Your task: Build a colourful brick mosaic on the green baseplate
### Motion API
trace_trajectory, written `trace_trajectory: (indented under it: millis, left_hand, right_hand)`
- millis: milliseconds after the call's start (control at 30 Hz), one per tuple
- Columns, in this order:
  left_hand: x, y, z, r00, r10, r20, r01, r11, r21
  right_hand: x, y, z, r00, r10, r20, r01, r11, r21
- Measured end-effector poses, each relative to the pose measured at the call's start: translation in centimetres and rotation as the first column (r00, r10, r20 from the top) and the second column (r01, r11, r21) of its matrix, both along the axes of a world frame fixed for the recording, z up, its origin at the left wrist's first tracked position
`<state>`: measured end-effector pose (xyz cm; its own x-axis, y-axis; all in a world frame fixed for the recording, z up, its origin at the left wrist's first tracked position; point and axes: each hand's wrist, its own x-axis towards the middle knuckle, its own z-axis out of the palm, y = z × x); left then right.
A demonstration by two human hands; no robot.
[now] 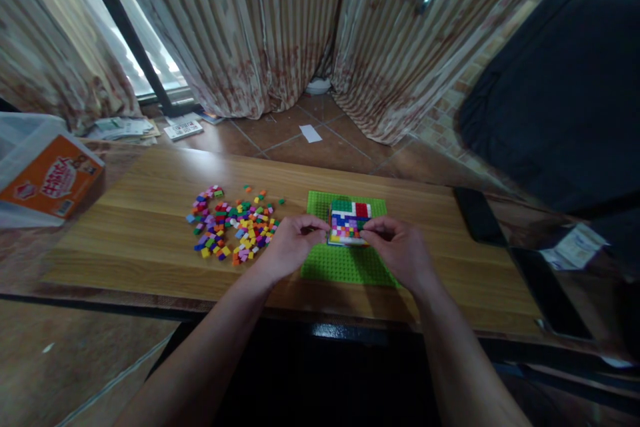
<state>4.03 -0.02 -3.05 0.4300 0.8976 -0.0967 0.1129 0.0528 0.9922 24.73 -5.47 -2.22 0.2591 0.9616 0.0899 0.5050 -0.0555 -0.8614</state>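
The wooden worktop (125,220) stretches before me. On it lies a green baseplate (345,271), with scattered bricks (249,235) to its left. My left hand (291,243) and right hand (403,252) sit at either side of the multicoloured build (345,221), which is on the baseplate. My fingers (313,221) are narrow at its edges; whether they pinch anything, I can't tell.

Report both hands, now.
Left hand: at the brick stack's left edge; grip cannot be told.
Right hand: at its near right corner; grip cannot be told.
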Motion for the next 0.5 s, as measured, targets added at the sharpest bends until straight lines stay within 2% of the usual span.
trace_trajectory:
  millis: [500]
  left_hand:
    - [0.18,-0.15,-0.25,1.000,-0.015,-0.017,0.016,1.000,0.022]
  right_hand:
    - [-0.65,0.36,0.02,0.996,-0.081,0.044,0.083,0.996,-0.036]
